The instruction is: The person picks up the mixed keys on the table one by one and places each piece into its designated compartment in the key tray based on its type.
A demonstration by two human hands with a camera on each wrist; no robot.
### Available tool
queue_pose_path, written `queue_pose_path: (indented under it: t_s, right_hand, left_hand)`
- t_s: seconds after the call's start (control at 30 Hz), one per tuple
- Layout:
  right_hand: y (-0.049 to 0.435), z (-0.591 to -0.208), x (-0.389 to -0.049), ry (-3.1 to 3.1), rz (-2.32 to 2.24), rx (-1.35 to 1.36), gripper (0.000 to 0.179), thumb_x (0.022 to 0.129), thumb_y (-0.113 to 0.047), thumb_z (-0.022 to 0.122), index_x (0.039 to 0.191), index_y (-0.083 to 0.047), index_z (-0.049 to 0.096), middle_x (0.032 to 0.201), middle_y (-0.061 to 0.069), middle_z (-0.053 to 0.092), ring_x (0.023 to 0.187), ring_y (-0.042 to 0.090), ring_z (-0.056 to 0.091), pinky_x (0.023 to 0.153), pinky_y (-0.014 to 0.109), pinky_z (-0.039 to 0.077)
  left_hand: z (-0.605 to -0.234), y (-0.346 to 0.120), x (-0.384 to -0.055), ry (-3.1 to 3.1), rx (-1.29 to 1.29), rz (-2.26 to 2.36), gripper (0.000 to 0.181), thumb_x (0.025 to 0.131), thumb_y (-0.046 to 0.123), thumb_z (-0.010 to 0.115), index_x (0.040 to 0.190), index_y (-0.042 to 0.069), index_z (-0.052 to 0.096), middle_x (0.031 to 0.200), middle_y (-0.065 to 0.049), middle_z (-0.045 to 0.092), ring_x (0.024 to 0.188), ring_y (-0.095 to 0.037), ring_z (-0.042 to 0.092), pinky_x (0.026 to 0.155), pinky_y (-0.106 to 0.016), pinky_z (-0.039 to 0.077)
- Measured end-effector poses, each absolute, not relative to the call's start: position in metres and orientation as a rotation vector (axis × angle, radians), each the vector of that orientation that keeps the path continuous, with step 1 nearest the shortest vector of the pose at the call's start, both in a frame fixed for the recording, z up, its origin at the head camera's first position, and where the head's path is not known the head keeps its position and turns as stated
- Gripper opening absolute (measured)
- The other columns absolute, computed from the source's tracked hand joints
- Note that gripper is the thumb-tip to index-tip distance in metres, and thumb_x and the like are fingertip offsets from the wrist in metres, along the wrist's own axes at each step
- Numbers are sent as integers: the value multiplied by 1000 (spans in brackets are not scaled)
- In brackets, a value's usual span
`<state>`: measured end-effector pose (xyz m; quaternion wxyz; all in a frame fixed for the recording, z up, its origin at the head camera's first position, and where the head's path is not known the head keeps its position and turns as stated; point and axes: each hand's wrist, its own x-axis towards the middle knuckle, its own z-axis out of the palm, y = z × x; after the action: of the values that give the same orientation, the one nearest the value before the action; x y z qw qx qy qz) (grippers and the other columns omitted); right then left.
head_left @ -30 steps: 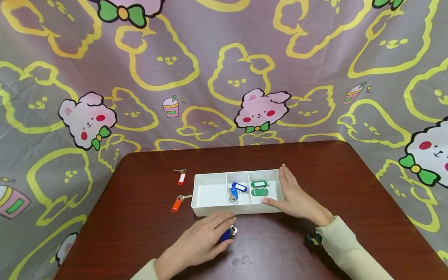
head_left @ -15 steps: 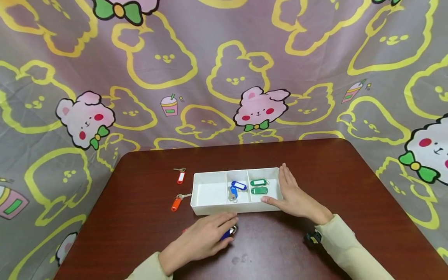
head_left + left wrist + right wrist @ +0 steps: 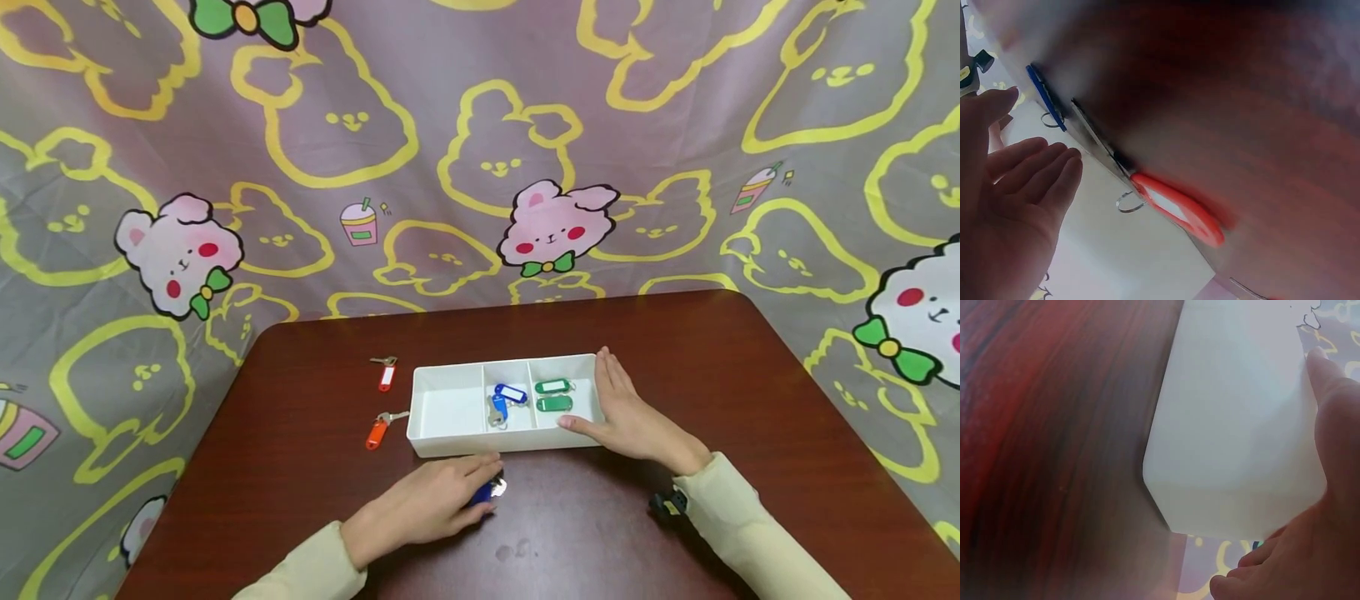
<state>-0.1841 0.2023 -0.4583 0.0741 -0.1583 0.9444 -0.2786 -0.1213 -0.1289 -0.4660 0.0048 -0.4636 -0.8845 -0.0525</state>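
A white three-compartment tray (image 3: 465,445) stands on the table. My right hand (image 3: 637,421) rests on its right end, fingers straight along the end wall and thumb at the front rim. Just in front of the tray, my left hand (image 3: 420,507) hovers over a blue key tag (image 3: 482,493), fingers straight and apart from it in the left wrist view. That view also has a red key tag (image 3: 1179,209) with its key (image 3: 1092,128), hidden under the hand in the head view. Blue key tags (image 3: 512,393) lie in the middle compartment, green key tags (image 3: 554,403) in the right one.
Left of the tray lie a red key tag (image 3: 386,377) and an orange-red key tag (image 3: 377,433), each with a key. A patterned curtain (image 3: 420,150) surrounds the brown table (image 3: 600,533) at the back and sides.
My left hand has shifted slightly over the blue key tag, its wrist turning a little. My right hand stays on the tray. The head view has tilted slightly.
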Motion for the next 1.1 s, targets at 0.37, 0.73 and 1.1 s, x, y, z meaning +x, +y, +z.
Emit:
queue_pose_path:
  t_s: [0.37, 0.73, 1.1]
  right_hand:
    - [202, -455, -184, 2820, -833, -464, 130, 90, -70, 68, 165, 6, -6, 175, 30, -6, 162, 51, -1, 128, 70, 14]
    - [202, -457, -184, 2822, -824, -464, 130, 90, -69, 69, 165, 7, -6, 175, 30, -6, 162, 51, -1, 128, 69, 14]
    - [203, -458, -184, 2830, -825, -475, 129, 91, -68, 69, 164, 10, -4, 174, 32, -5, 162, 52, 1, 128, 69, 15]
  left_hand:
    - [-466, -130, -123, -2850, -1450, -162, 54, 106, 38, 61, 149, 5, 58, 150, -10, 63, 137, -19, 63, 110, -35, 55]
    - [-469, -135, -124, -2765, -1535, -33, 52, 107, 37, 59, 149, 5, 58, 152, -10, 62, 141, -18, 60, 111, -35, 54]
    - [-472, -139, -130, -2594, -1587, 11, 43, 104, 29, 65, 142, 8, 64, 144, -6, 68, 134, -14, 66, 104, -32, 58]
